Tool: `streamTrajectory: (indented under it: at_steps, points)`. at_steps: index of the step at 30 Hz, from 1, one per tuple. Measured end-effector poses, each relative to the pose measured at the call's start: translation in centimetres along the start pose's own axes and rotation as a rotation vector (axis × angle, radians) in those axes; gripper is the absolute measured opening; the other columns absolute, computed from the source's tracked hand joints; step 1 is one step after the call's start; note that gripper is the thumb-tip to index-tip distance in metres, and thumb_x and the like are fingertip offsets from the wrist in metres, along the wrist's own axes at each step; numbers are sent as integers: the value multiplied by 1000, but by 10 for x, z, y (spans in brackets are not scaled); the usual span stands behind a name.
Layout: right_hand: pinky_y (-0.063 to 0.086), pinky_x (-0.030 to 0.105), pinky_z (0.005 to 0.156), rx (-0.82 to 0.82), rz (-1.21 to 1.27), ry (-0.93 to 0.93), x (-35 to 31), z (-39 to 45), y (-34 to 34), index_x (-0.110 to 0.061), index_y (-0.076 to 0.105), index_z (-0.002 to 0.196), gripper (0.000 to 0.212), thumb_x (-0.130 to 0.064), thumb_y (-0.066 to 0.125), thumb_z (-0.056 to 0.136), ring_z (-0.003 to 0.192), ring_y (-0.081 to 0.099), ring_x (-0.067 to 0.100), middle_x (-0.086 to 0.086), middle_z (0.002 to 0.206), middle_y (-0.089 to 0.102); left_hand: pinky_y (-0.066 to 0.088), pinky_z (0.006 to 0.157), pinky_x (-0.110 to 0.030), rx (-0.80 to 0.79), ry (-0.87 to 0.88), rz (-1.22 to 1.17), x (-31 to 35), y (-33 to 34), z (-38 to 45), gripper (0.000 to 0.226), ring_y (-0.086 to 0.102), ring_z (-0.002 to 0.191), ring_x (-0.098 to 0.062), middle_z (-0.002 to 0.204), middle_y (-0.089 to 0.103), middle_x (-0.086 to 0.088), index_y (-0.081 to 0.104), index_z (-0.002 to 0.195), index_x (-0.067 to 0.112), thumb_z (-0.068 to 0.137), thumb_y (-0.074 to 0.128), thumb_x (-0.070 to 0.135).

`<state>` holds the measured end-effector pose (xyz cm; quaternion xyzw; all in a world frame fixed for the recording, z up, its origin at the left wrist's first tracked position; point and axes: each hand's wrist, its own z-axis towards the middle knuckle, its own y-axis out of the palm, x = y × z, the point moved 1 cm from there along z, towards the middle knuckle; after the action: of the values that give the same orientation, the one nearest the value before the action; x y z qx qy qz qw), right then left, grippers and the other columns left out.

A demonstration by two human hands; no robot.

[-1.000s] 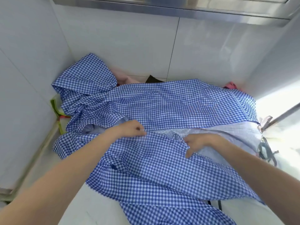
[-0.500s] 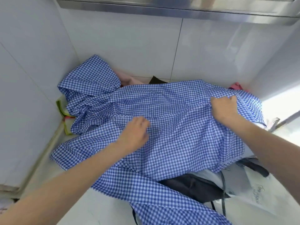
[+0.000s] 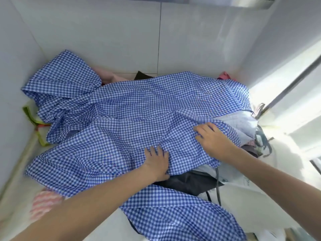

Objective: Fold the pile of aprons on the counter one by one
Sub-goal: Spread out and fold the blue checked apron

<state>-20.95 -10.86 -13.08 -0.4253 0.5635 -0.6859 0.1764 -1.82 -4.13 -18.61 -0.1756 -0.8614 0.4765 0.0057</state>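
Observation:
A large blue-and-white checked apron [image 3: 132, 115] lies spread over the pile on the white counter [image 3: 107, 221]. Its near half is folded up over the far half. My left hand [image 3: 157, 164] lies flat on the near fold edge, fingers straight. To the right, my right hand [image 3: 211, 138] rests on the cloth with its fingers spread, close to the apron's right edge. A black apron [image 3: 189, 183] and a white one [image 3: 243, 181] show from under the near edge. Another strip of the checked cloth [image 3: 173, 213] trails toward me.
White tiled walls [image 3: 121, 40] close in the counter at the back and left. Pink cloth [image 3: 108, 76], a dark piece [image 3: 141, 76] and a green strap [image 3: 32, 117] peek out behind and left of the pile. A pink striped cloth [image 3: 45, 202] lies near left. Dark straps [image 3: 262, 138] hang at right.
My right hand has come back from the far right corner toward the middle. My left hand has slid right and nearer along the fold. The near half now lies flatter over the far half.

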Motion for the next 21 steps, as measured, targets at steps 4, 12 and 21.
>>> streamTrajectory:
  at_steps: [4,12,21]
  points:
    - [34,42,105,-258,140,-82,-21,-4,13,-3,47,132,51,-9,62,83,126,42,33,19,146,34,3,109,-65,5,-44,92,13,14,-8,92,-3,140,-49,154,-13,-25,-12,147,-1,94,40,54]
    - [6,57,113,-644,154,216,-29,-22,30,-10,-16,149,97,-43,55,91,142,-7,43,16,155,-19,13,113,-51,97,-1,-90,-27,-5,-31,46,43,127,-27,139,45,-13,39,137,2,100,30,28]
    - [20,62,107,-336,-14,547,51,-15,-38,-13,55,123,32,-9,48,92,132,34,33,7,129,53,40,72,-31,280,-378,-78,-143,-66,-94,41,49,68,-23,70,52,-4,35,59,16,99,37,20]
